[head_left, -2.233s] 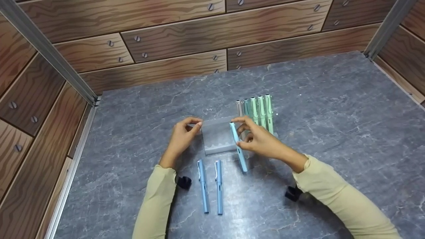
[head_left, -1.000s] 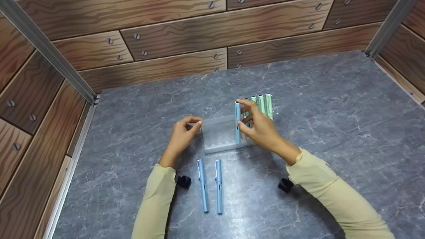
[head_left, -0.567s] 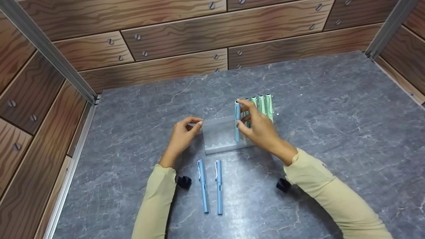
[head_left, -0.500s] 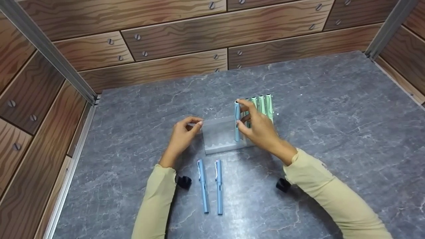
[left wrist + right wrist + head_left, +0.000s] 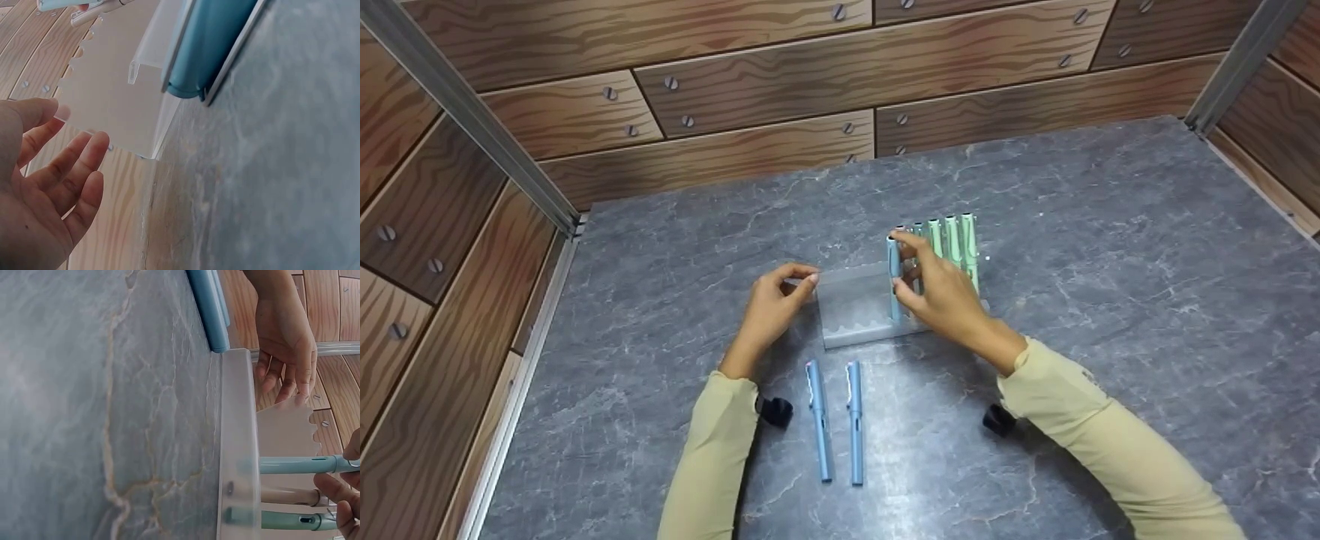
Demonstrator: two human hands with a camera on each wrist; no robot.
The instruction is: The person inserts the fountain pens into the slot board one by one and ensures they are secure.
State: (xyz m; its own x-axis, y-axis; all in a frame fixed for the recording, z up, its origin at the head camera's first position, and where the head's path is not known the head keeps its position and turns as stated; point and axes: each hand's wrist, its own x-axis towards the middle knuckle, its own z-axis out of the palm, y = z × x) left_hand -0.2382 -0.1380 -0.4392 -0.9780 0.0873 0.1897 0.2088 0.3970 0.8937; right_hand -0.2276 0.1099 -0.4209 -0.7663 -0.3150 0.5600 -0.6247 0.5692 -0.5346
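Observation:
My left hand (image 5: 772,307) pinches the upper left corner of a clear plastic pen stand (image 5: 851,298) between thumb and forefinger; its other fingers are loose in the left wrist view, beside the translucent panel (image 5: 112,95). With thumb and fingertips my right hand (image 5: 952,296) holds a light blue fountain pen (image 5: 894,260) near its cap. The pen stands upright against the stand, and its lower end is behind the front lip (image 5: 239,416) in the right wrist view. To its right, several green pens (image 5: 952,234) and a beige pen (image 5: 289,496) stand in a row, partly hidden by my right hand.
Two blue pens, a left one (image 5: 819,424) and a right one (image 5: 855,424), lie side by side on the grey marbled table (image 5: 1110,247) in front of the stand. Wood-patterned walls (image 5: 757,97) enclose the table at the back and sides.
My right hand has lifted the light blue pen from in front of the stand, turned it upright and lowered it into the row. It has since shifted slightly down. My left hand stays put.

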